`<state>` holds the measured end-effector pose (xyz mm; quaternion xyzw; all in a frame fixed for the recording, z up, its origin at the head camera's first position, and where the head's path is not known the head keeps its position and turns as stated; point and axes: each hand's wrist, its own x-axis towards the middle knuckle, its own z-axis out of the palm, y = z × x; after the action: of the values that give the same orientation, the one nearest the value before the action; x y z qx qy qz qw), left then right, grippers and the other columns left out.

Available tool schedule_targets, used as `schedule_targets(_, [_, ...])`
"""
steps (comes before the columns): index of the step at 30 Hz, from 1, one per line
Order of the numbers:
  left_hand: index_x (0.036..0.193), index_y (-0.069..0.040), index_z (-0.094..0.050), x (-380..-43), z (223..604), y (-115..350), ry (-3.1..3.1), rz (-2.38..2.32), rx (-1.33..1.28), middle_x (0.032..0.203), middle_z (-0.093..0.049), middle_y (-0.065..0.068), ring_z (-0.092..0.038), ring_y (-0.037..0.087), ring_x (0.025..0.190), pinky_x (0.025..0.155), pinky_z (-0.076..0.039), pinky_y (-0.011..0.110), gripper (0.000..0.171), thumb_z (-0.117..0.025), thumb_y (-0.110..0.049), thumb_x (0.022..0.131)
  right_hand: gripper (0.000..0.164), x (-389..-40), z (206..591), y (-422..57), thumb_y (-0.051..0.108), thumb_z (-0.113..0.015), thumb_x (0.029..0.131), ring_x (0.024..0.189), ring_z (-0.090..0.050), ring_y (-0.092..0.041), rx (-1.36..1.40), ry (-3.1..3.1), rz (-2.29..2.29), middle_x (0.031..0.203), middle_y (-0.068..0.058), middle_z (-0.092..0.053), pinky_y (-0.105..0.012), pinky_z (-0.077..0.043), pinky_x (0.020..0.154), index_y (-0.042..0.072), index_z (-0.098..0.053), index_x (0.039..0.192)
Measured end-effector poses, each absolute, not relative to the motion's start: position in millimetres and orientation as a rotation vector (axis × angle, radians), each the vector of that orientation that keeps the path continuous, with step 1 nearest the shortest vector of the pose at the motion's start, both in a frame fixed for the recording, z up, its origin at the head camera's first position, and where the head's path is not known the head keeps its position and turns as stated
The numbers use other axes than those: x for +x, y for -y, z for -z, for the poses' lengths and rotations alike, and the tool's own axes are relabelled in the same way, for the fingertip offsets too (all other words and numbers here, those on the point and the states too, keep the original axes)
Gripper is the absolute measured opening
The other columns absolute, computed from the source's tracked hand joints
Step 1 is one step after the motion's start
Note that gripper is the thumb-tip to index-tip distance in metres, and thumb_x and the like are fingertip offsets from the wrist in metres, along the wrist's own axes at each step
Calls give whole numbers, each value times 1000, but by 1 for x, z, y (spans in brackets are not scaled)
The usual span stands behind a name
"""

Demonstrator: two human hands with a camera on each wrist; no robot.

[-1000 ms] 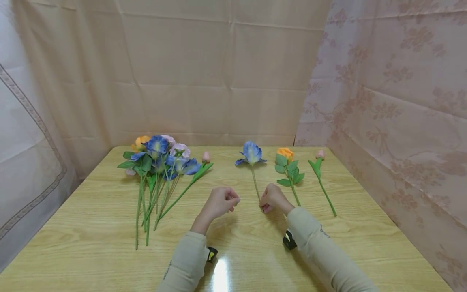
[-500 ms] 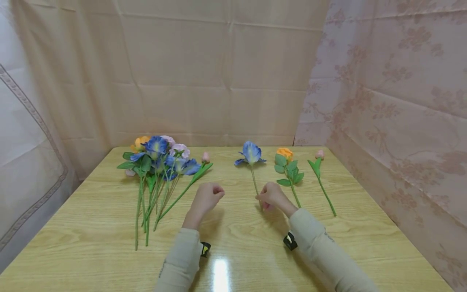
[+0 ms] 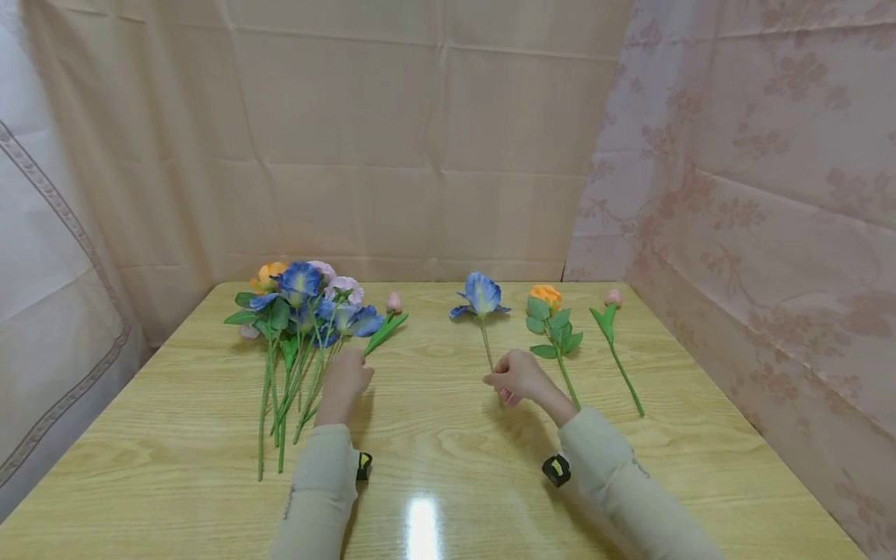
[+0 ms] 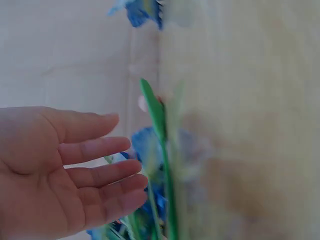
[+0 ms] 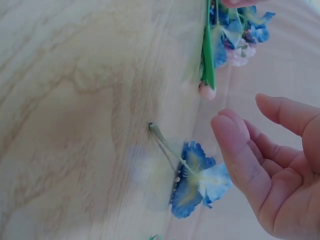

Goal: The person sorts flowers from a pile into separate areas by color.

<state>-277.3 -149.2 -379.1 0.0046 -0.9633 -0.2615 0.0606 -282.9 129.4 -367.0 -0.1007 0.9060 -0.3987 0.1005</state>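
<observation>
My beige sleeves (image 3: 616, 478) stretch over the pale wood-grained counter (image 3: 483, 490). My right grip (image 3: 523, 377) is released, thumb and fingers apart above the lower stem of a ruffled blue iris (image 3: 483, 294) lying on the counter. My left grip (image 3: 344, 379), also released with fingers loosely extended, is by a pale-pink tulip with green leaves (image 3: 394, 302), beside a mixed blue, orange and lilac bunch (image 3: 301, 281). Behind hangs creased beige cloth (image 3: 420, 140).
</observation>
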Motion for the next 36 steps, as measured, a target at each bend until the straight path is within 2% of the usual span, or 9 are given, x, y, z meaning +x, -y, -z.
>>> schedule_targets(1, [56,-9,-31,-277,381,151,2931,779,31,55,-24,0,-22,14,51,47,-21,27,37,-56,0,81,24,-282,366,-129,13,-63,83,44,-54,-15,-310,-2673,1181,55,-10,-56,-32,-50,46,-3,-59,66])
schedule_targets(2, [56,-10,-31,-277,383,153,2940,781,56,54,-25,0,-24,14,50,46,-22,26,36,-54,3,81,24,-280,366,-129,13,-63,83,44,-54,-15,-327,-2672,1178,55,-9,-55,-32,-50,46,-3,-59,66])
schedule_targets(8, [61,-5,-40,-273,385,156,2955,752,207,58,-38,6,-35,18,53,45,-27,28,26,-42,9,84,24,-276,366,-129,14,-62,84,44,-54,-14,-382,-2669,1175,52,-7,-54,-30,-49,44,-1,-58,66])
schedule_targets(12, [63,-2,-46,-273,386,159,2968,677,245,63,-50,11,-43,21,56,46,-33,31,24,-42,7,84,23,-275,366,-130,13,-62,83,44,-54,-13,-387,-2658,1196,52,-7,-54,-30,-49,44,-2,-58,66])
schedule_targets(17, [66,-1,-51,-276,388,163,3006,666,291,66,-53,13,-45,21,56,44,-34,31,21,-45,5,85,21,-273,365,-129,13,-62,83,44,-54,-13,-397,-2663,1181,60,-12,-57,-28,-49,43,-6,-62,75])
schedule_targets(22, [82,2,-58,-278,389,166,3067,692,381,79,-58,18,-50,24,64,50,-36,35,12,-47,3,86,20,-272,365,-127,12,-62,83,44,-53,-12,-398,-2652,1187,63,-13,-58,-28,-49,44,-7,-62,78])
schedule_targets(26, [95,3,-59,-280,389,167,3106,731,460,87,-58,20,-47,24,67,55,-32,38,15,-46,1,88,19,-272,365,-127,12,-62,83,45,-53,-12,-394,-2649,1182,63,-11,-57,-28,-49,44,-6,-62,78])
schedule_targets(32, [84,1,-58,-277,387,166,3143,667,396,77,-56,15,-45,22,62,51,-32,33,13,-45,0,87,16,-274,369,-127,12,-63,83,45,-54,-13,-397,-2645,1182,62,-10,-57,-28,-49,44,-3,-62,75])
schedule_targets(36, [92,5,-58,-277,388,165,3158,664,332,81,-58,17,-53,25,67,52,-41,36,17,-42,1,87,16,-274,370,-126,12,-63,83,44,-54,-12,-407,-2650,1175,63,-11,-57,-28,-49,43,-1,-62,73])
